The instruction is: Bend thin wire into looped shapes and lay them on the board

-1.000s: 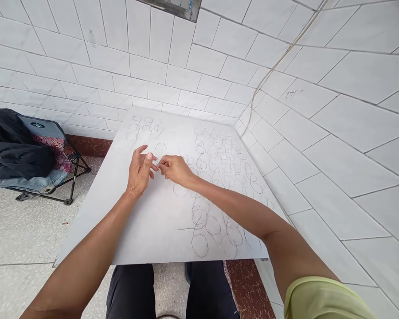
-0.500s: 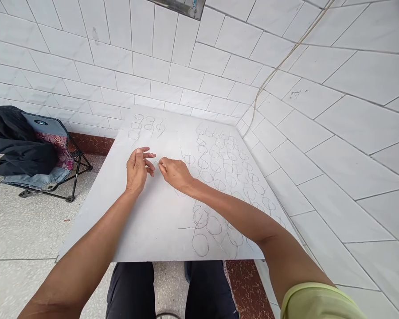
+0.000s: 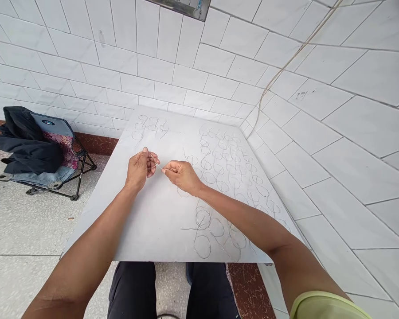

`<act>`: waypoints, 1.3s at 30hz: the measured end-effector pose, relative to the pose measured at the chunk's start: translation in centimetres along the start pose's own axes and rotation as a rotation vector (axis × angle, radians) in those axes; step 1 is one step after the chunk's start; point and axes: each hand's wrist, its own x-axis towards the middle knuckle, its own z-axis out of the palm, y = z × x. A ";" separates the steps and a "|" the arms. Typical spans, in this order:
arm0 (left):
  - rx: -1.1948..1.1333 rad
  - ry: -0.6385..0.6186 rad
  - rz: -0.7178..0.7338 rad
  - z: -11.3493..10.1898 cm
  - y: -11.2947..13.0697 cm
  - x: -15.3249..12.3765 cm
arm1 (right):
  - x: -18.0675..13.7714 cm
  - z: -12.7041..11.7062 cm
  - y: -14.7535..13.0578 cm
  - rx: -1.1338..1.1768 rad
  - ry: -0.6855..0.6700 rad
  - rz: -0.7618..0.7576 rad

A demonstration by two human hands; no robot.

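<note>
My left hand (image 3: 140, 167) is closed on a thin wire loop (image 3: 154, 158), with the thumb up and the fingers curled behind the wire. Just to its right, my right hand (image 3: 182, 176) pinches the wire's end between thumb and fingertips. Both hands are over the middle of the white table (image 3: 146, 230). Many wire rings with tails (image 3: 222, 180) lie spread over the table's right half. At the far left corner sits a smaller group of wire pieces (image 3: 154, 125). Near the front edge rests a single wire ring (image 3: 202, 247).
A folding chair (image 3: 61, 155) with dark clothing (image 3: 29, 148) on it stands on the floor to the left. White tiled walls (image 3: 352, 133) border the table at the back and right. A cable (image 3: 275, 79) runs down the corner.
My right hand has turned slightly and drawn a little to the right. The left fingers have curled in, and the wire loop between the hands now shows more clearly. The view has shifted slightly.
</note>
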 end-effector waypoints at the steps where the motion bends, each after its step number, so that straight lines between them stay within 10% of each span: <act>1: -0.002 -0.018 -0.007 0.0 0.1 0.0 | -0.2 -0.2 -0.2 0.033 -0.022 0.023; 13: 0.054 -0.171 -0.050 -0.6 0.9 0.0 | -1.0 -0.6 -1.1 0.191 -0.094 0.141; 23: 0.140 -0.110 -0.033 -0.3 0.1 -0.3 | 0.4 -0.1 1.1 -0.485 0.097 -0.024; 29: 0.187 0.044 -0.043 -0.5 -0.1 -0.1 | 0.3 0.3 1.4 -1.255 -0.138 -0.194; 39: 0.060 -0.029 -0.260 -0.6 0.0 0.0 | -0.2 0.1 2.7 -1.124 -0.129 -0.293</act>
